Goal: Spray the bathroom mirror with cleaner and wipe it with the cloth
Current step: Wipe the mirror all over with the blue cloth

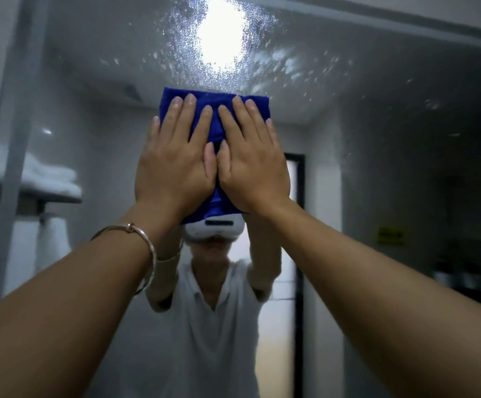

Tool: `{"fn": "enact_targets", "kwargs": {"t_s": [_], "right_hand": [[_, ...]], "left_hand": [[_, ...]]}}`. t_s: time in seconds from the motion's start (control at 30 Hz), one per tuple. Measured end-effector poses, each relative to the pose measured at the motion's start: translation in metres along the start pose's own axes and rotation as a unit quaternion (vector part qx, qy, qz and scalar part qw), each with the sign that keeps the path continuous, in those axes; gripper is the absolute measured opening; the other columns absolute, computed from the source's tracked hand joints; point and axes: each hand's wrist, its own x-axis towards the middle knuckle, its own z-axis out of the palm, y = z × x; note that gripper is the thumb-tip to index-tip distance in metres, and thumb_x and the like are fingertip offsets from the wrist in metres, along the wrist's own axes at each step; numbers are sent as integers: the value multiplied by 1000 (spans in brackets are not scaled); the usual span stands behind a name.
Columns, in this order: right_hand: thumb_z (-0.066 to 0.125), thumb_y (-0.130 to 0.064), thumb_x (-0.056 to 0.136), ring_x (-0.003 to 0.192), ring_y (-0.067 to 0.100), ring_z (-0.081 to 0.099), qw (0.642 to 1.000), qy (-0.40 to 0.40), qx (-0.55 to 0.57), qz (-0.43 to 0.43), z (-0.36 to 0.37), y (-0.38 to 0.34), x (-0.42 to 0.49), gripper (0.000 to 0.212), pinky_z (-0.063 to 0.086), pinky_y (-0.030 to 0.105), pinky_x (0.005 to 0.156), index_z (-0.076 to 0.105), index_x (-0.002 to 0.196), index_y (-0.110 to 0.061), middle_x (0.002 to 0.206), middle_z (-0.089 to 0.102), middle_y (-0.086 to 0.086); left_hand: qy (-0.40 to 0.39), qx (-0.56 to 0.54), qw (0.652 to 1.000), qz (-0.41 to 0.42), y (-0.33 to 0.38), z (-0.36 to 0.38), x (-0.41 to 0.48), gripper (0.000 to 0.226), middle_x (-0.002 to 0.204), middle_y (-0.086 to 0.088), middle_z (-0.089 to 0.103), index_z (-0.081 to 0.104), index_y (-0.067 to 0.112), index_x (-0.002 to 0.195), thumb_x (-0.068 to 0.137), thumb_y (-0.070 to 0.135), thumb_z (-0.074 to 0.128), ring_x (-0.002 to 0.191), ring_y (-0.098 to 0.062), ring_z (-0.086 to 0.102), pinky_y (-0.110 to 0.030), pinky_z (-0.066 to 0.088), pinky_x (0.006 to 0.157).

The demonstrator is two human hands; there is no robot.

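Blue cloth (pixel 215 122) is folded into a thick pad, flat against the mirror (pixel 377 139), upper centre of the glass. Top edge of the pad sits just under the sprayed patch.

Left hand (pixel 173 168): fully open, palm flat on the cloth, fingers spread and pointing up, fingertips near the pad's top edge. No grip, just pressing. Little finger hangs off the cloth's left edge onto bare glass.

Right hand (pixel 252 168): same, open flat, palm down on the cloth, fingers up and slightly fanned. Thumbs of both hands meet at the middle, touching or nearly so. Between them the two hands cover most of the pad; blue shows along the top, in the gap between the index fingers, and at a strip below the palms.

Spray droplets (pixel 176 47) form a dense ring around the reflected ceiling light (pixel 220 35), with sparser flecks trailing to the upper right. All of it lies above the cloth.

Room: mirror's left edge (pixel 12 110) is well off to the left. Wide open glass right of the hands and below them. Top edge of the mirror not clear.

Metal bangle (pixel 136 239) on the left wrist. The reflection shows folded white towels (pixel 47 176) on a shelf at left.
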Motion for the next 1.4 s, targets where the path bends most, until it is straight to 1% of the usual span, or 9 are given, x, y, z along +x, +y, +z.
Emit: {"fn": "enact_targets", "kwargs": {"t_s": [0.17, 0.3, 0.47, 0.63, 0.87, 1.0, 1.13, 1.33, 1.4], "right_hand": [[28, -29, 92, 146, 21, 14, 1000, -10, 1, 0, -1, 2, -1, 58, 4, 37, 117, 32, 147, -11, 156, 24, 8], [26, -29, 92, 145, 22, 17, 1000, -3, 5, -10, -2, 4, -1, 58, 5, 37, 117, 35, 146, -11, 155, 27, 9], [20, -34, 89, 144, 23, 22, 1000, 9, 11, -20, -3, 6, -2, 62, 11, 39, 116, 39, 143, -10, 153, 32, 10], [20, -34, 90, 143, 24, 24, 999, -6, 21, -39, -9, 15, -3, 62, 12, 39, 116, 40, 142, -8, 152, 34, 11], [26, -29, 91, 142, 25, 26, 999, -5, 18, -50, -24, 59, -21, 57, 13, 39, 116, 42, 141, -7, 151, 36, 12], [26, -29, 91, 142, 25, 27, 999, -10, 13, -40, -40, 92, -37, 57, 15, 39, 115, 42, 141, -7, 150, 37, 12], [27, -29, 92, 143, 25, 25, 999, -21, 7, -25, -65, 142, -57, 57, 12, 38, 115, 40, 143, -7, 151, 35, 11], [27, -28, 93, 144, 22, 21, 999, -34, -18, 5, -115, 247, -103, 56, 12, 38, 116, 34, 145, -9, 154, 30, 9], [25, -30, 93, 145, 19, 16, 999, -38, -22, 27, -132, 284, -121, 57, 10, 36, 117, 31, 147, -11, 155, 26, 8]], "left_hand": [[-7, -2, 1000, 0, 3, -2, -1, 57, 150, -19, 28, 31, 5, 143, 94, 31, 21, 140, -33, 23, -49, 18, 112], [-6, 9, 1000, -3, 6, -2, 0, 57, 148, -21, 31, 33, 3, 142, 93, 30, 23, 139, -36, 26, -52, 21, 111], [-12, 24, 1000, -9, 10, -1, 2, 57, 148, -21, 31, 33, 3, 142, 93, 30, 23, 139, -36, 26, -52, 21, 111], [-14, 26, 999, -25, 22, 2, 1, 58, 150, -22, 28, 30, 2, 143, 92, 30, 22, 140, -35, 23, -51, 18, 112], [-21, 25, 999, -9, 66, 14, -2, 58, 149, -22, 29, 31, 2, 143, 93, 30, 22, 140, -35, 24, -51, 19, 112], [-32, 17, 999, -2, 105, 23, -2, 58, 150, -21, 28, 30, 3, 143, 93, 30, 22, 140, -34, 23, -51, 19, 112], [-37, 4, 999, 15, 160, 38, 1, 57, 150, -21, 27, 30, 3, 143, 94, 31, 22, 140, -34, 23, -50, 17, 112], [-36, -12, 999, 36, 278, 70, 3, 55, 150, -20, 29, 32, 5, 143, 94, 31, 25, 140, -34, 24, -50, 19, 112], [-44, -11, 998, 51, 322, 81, 4, 56, 149, -20, 30, 33, 5, 142, 94, 31, 24, 140, -34, 24, -50, 18, 112]]}}
